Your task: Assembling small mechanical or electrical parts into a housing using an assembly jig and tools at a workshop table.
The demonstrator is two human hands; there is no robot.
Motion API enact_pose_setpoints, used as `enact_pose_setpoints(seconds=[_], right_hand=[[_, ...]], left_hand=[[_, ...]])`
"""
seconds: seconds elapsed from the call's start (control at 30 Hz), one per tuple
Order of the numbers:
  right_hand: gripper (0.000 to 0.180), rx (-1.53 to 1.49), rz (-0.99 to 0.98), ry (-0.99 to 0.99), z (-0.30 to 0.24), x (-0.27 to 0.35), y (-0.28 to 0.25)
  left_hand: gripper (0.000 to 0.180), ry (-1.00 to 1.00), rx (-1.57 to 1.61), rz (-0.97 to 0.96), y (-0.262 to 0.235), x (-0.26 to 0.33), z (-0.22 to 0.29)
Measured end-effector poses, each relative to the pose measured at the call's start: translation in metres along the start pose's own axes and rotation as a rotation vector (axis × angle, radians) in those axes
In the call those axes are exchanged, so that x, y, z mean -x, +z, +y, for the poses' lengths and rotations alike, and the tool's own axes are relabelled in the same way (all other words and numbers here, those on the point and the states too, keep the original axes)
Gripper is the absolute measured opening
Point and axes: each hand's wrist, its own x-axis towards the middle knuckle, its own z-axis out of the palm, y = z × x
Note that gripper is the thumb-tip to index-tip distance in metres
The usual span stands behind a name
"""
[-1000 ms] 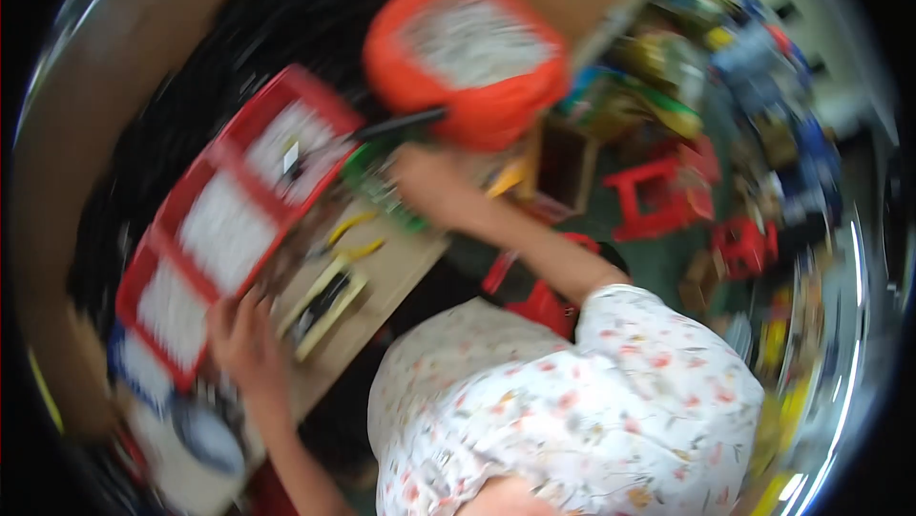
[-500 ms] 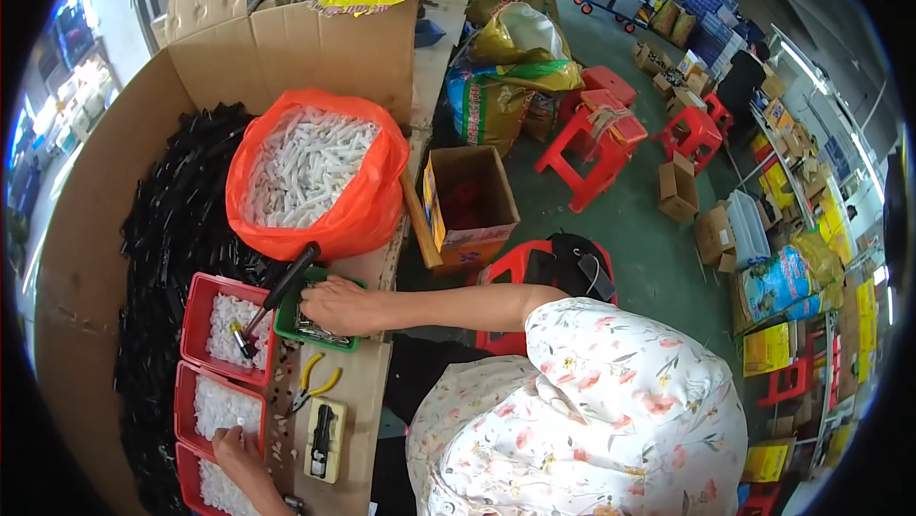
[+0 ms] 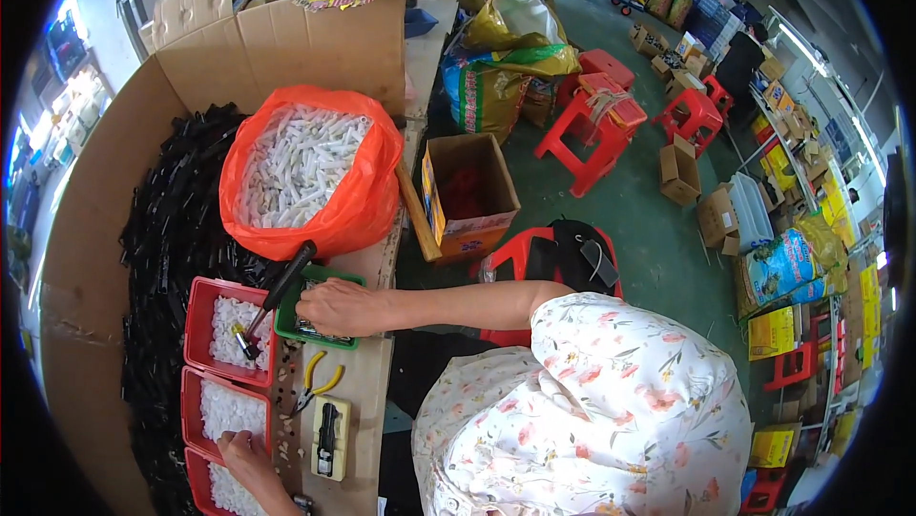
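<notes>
Two hands work: right hand (image 3: 339,306) reaches into the green tray (image 3: 336,336), grip unclear; left hand (image 3: 243,447) rests, fingers spread, on a red tray (image 3: 196,413).

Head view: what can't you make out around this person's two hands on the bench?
- Head view: the right hand covers most of the green tray, so its contents and anything gripped are hidden.
- Head view: the left hand lies at the red trays; it is too small to tell whether the fingers hold a piece, and the lower edge cuts off its forearm.
- Head view: the white pieces in the orange bag are too small to identify.
</notes>
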Motion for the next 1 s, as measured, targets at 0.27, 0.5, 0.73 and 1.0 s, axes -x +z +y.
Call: enact_pose_setpoints(seconds=[0.27, 0.5, 0.73, 1.0], right_hand=[[0.017, -0.465, -0.025, -0.099, -0.049, -0.017, 0.007], [0.012, -0.604, -0.142, -0.079, -0.101, -0.022, 0.019], [0.013, -0.559, -0.123, -0.151, -0.131, -0.024, 0.036], [0.012, -0.560, -0.113, -0.130, -0.131, -0.021, 0.042]], left_hand=[[0.008, -0.172, -0.069, 0.143, -0.034, 0.017, 0.015], [0.013, -0.855, 1.027, 0.334, -0.021, 0.018, 0.070], [0.013, -0.936, 1.404, 0.541, -0.015, 0.033, 0.119], [0.013, -0.884, 1.223, 0.561, -0.015, 0.033, 0.129]])
